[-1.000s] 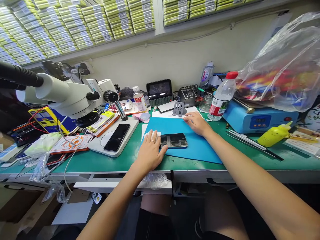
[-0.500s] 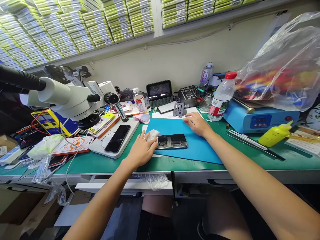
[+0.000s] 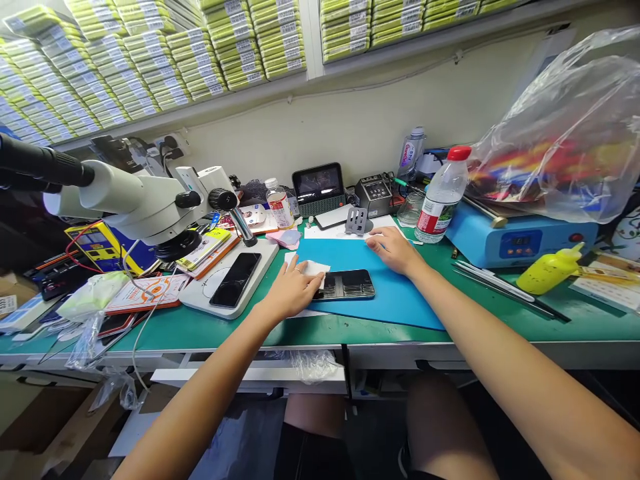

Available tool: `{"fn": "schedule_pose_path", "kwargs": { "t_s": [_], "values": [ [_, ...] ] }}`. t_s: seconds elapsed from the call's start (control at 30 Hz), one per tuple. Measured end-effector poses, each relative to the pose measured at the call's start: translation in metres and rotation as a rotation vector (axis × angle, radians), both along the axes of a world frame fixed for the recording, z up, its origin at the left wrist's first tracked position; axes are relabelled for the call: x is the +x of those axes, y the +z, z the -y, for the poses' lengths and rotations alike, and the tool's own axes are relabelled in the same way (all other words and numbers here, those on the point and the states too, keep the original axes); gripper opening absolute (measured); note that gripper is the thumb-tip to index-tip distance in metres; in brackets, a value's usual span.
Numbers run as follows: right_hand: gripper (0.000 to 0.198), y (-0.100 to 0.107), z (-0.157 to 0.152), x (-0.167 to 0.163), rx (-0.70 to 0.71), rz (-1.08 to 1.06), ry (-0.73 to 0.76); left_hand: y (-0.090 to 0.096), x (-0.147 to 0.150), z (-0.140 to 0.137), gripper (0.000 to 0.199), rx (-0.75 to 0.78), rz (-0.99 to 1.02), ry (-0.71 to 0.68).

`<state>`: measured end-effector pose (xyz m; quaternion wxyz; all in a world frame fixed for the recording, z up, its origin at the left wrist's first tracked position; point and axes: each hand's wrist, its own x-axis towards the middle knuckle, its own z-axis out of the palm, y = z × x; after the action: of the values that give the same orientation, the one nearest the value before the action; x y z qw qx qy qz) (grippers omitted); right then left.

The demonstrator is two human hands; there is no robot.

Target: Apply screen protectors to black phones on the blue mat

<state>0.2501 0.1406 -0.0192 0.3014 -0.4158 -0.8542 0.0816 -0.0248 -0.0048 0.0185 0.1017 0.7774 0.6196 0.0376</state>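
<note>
On the blue mat (image 3: 405, 300) lies a phone (image 3: 357, 283), screen side up, with light reflected in its dark glass. My left hand (image 3: 294, 288) is at the phone's left end, its fingers stretched over a white tissue (image 3: 315, 268) that it presses down. Tissue and fingers cover that end of the phone. My right hand (image 3: 393, 250) rests at the mat's far right part, fingers loosely bent and apart, with nothing seen in it. Just beyond it stands a grey metal phone stand (image 3: 357, 221).
A microscope (image 3: 145, 207) stands at left, a second phone (image 3: 236, 279) on its white base (image 3: 260, 273). To the right are a red-capped bottle (image 3: 440, 200), a blue heating device (image 3: 520, 233), a yellow squeeze bottle (image 3: 549, 272) and thin tools (image 3: 505, 287). A drawer (image 3: 240, 373) sticks out below the bench.
My left hand has shifted slightly right and up with the tissue, which now lies flatter and reaches further over the phone's left end. My right hand stays nearly still.
</note>
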Motion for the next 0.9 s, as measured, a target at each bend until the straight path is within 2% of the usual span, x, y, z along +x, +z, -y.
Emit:
{"fn": "schedule_pose_path", "kwargs": {
  "t_s": [0.2, 0.37, 0.6, 0.73, 0.9],
  "values": [
    [0.084, -0.001, -0.001, 0.000, -0.002, -0.007, -0.001, -0.004, -0.029, 0.010, 0.056, -0.033, -0.011, 0.051],
    [0.082, -0.002, -0.004, 0.000, -0.010, -0.020, -0.006, -0.016, -0.029, 0.013, 0.056, -0.027, 0.041, 0.003],
    [0.081, -0.004, -0.009, 0.002, 0.003, -0.039, -0.004, -0.030, -0.025, 0.032, 0.061, -0.003, 0.124, -0.037],
    [0.081, -0.003, -0.008, 0.001, -0.009, -0.050, -0.002, -0.028, -0.025, 0.038, 0.059, 0.015, 0.128, -0.073],
    [0.078, -0.003, -0.007, 0.002, -0.003, -0.057, 0.009, -0.017, -0.024, 0.029, 0.051, 0.055, 0.082, -0.139]
  ]
}}
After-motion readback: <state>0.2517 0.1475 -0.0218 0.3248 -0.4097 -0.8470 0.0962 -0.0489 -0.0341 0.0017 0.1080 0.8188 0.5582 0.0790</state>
